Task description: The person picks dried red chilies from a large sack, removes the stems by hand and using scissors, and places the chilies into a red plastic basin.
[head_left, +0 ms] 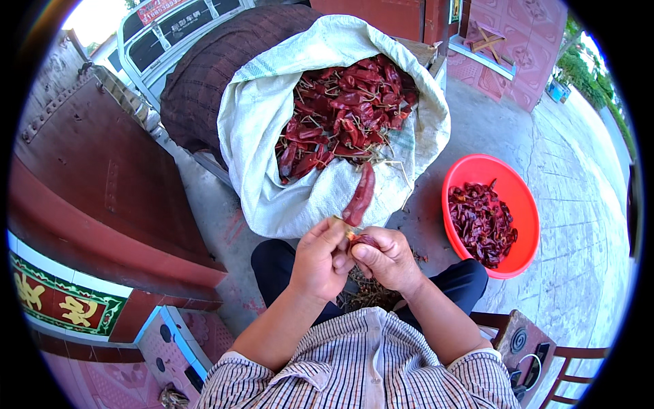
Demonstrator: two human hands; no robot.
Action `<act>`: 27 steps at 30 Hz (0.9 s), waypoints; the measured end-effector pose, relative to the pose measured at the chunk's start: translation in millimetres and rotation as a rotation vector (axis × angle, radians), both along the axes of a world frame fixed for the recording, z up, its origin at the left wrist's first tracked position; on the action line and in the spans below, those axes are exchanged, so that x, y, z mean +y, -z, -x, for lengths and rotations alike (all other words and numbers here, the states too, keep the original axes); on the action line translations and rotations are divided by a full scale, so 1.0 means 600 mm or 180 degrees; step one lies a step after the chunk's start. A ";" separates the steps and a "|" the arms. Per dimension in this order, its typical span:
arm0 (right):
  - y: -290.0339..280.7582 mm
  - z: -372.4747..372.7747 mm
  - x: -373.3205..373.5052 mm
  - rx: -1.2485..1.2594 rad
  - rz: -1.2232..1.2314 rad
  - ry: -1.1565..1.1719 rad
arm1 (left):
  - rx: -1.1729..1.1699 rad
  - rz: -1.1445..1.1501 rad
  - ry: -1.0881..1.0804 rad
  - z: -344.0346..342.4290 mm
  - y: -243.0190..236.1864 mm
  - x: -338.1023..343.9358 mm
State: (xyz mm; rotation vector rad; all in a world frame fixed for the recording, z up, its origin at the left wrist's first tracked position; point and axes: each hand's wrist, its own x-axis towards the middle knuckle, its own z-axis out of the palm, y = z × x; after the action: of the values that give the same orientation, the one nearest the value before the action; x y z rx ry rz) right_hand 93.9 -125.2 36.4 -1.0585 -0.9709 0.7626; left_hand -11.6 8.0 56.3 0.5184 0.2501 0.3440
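White woven sack (255,153), one, mouth spread wide beyond the knees, holding a heap of dried red peppers (347,109), many with stems; red plastic basin (528,215), one, on the ground to the right, part filled with dark red pods (482,221); left hand (317,255), thumb and forefinger pinched on the near end of a long red pepper (361,194), which points away toward the sack; right hand (390,259), just beside it, thumb pressed over curled fingers, gripping a crumpled pepper (366,240), partly hidden; pale stem end (351,235), between the fingertips, finer detail too small to tell; handling note: best pinched close to the stem, pod steadied lightly; a twist seems safer than a squeeze, dry skin being likely to crack.
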 end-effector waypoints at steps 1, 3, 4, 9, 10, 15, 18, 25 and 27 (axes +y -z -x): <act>0.003 0.005 -0.003 -0.0114 -0.0045 -0.0010 | 0.0047 0.0167 -0.0057 -0.002 -0.003 0.001; 0.005 0.019 -0.010 -0.0396 -0.0126 -0.0074 | -0.0088 -0.0248 -0.0180 -0.013 -0.010 0.009; -0.005 0.020 -0.019 -0.0497 -0.0097 0.0014 | -0.0157 -0.0457 -0.0244 -0.016 -0.012 0.013; -0.080 -0.011 -0.066 -0.1707 -0.0317 0.1050 | 0.0866 -0.2551 0.0015 0.015 -0.002 0.044; -0.099 -0.024 -0.072 -0.2207 -0.0307 0.1277 | 0.0832 -0.2618 0.0049 0.017 0.001 0.044; -0.118 -0.045 -0.065 -0.3526 0.0631 0.1227 | 0.0665 -0.3025 0.0246 0.022 0.002 0.029; -0.092 -0.047 -0.058 -0.3576 0.0742 0.1175 | 0.0257 -0.3258 0.0336 0.018 0.022 0.030; -0.059 -0.042 -0.057 -0.2759 0.0519 0.0975 | -0.0260 -0.2709 0.0176 0.007 0.056 0.008; -0.055 -0.035 -0.063 -0.2449 0.0936 0.0769 | -0.0163 -0.3131 0.0202 0.009 0.067 0.014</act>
State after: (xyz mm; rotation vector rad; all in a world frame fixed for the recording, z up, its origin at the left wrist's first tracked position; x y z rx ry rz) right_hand 114.8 -163.2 69.2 -1.7565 -1.3606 0.2856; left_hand -17.0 16.5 16.3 1.4799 -0.0058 0.4068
